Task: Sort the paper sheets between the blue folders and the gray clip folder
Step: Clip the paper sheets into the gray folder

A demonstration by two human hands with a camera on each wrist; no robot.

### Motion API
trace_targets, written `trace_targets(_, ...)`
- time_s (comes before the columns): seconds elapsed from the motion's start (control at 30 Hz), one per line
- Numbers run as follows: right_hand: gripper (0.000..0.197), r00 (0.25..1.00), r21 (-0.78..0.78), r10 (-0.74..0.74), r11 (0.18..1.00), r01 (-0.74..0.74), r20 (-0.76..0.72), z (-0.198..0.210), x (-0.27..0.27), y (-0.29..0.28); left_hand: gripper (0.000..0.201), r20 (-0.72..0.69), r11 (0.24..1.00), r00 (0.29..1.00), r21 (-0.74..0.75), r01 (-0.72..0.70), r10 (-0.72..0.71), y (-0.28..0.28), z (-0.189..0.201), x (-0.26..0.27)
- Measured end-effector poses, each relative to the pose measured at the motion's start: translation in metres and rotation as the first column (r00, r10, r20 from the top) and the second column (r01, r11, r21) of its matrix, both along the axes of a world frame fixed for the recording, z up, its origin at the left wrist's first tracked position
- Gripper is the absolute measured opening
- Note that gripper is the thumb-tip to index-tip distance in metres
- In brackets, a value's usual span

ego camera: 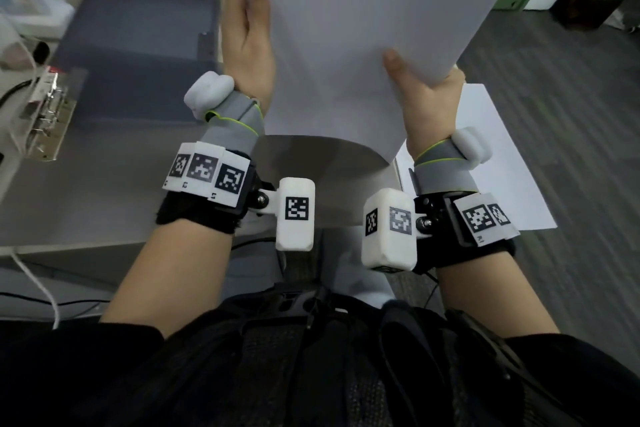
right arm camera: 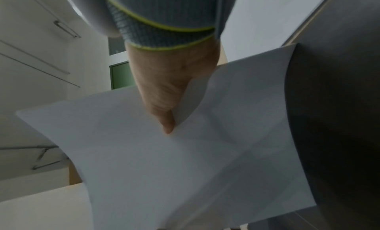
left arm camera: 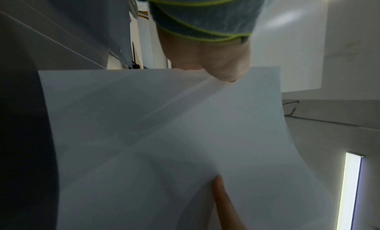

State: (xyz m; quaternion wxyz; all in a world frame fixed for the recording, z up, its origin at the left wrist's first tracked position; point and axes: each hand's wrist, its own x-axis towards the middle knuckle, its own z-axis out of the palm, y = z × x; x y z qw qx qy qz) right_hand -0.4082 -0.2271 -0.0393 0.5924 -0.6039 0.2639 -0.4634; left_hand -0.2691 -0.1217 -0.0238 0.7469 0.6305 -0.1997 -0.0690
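Both hands hold one white paper sheet (ego camera: 349, 28) up in front of the chest, its long axis running away from the body and its near end curling down between the wrists. The left hand (ego camera: 247, 45) pinches the sheet's left edge, thumb on top; the right hand (ego camera: 424, 94) pinches the near right corner, thumb on the upper face. The gray clip folder (ego camera: 135, 55) lies open on the desk (ego camera: 104, 211) just left of the left hand, its metal ring clip (ego camera: 48, 107) farther out on that side. More paper sheets (ego camera: 502, 163) lie below and right of the right hand. If this sheet belongs in the clip folder, the move goes leftward and the left hand, being nearer, would lead. No blue folder can be made out.
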Motion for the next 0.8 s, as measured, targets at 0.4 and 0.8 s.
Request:
trace_targets(0.4,0.02,0.999,-0.068,-0.049,0.997,0.048,-0.006,0.002,0.015,-0.003,0.034,0.131,0.988,0.991,0.145,-0.053,0.034,0.024,-0.013,0.047)
trace_targets(0.8,0.051,0.825,-0.009,-0.159,0.983,0.183,-0.542,-0.061,0.014,-0.009,0.039,0.006,0.879,0.999,0.474,-0.043,0.045,0.022,-0.085,0.047)
